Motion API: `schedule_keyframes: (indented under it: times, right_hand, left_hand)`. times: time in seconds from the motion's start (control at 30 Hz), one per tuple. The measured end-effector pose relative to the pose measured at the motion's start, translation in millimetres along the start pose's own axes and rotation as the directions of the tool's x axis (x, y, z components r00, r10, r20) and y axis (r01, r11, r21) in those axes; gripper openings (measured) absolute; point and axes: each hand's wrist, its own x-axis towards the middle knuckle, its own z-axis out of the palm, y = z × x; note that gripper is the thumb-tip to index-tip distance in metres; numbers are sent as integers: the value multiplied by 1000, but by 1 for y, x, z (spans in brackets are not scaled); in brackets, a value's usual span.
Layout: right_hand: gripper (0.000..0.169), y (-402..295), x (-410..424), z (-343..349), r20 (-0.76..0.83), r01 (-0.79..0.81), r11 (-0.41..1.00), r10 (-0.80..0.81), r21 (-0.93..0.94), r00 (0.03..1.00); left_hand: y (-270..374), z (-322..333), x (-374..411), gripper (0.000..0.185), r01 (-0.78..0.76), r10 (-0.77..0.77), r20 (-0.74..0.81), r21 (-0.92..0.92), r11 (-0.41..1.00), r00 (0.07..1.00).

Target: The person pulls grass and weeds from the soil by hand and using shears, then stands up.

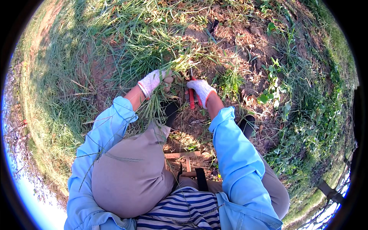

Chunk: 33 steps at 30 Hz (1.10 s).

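My left hand (156,82), in a white knit work glove with an orange cuff edge, is closed around a bunch of long green grass (153,107). Some blades hang down over my trouser leg. Just to its right, my right hand (200,89) wears a matching glove and grips red-handled shears (191,99). Their metal end points away from me into a pale grass tuft (185,61) at the soil. Leaves and glove partly hide the tool's jaws, so I cannot tell whether they touch the stems.
Dense grass (132,54) spreads ahead and left. Bare soil (241,43) with dry litter lies ahead right, near a small grass clump (231,80) and a broad-leaved plant (271,89). Dark shoes (171,110) flank the soil before me. A wooden frame (182,155) lies between my legs.
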Motion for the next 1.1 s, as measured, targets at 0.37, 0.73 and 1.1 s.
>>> schedule_keyframes:
  times: [0.37,0.73,1.1]
  right_hand:
    - [13,-22,9,3,-103,-34,999,33,-8,994]
    - [22,24,-12,6,183,-79,996,68,50,981]
    - [12,-1,25,29,198,-62,993,40,105,979]
  left_hand:
    - [-2,5,-15,32,50,74,-310,376,925,948]
    - [-11,6,-18,20,29,-41,-81,-139,990,996]
    - [-4,-13,-21,19,40,-34,-79,75,996,996]
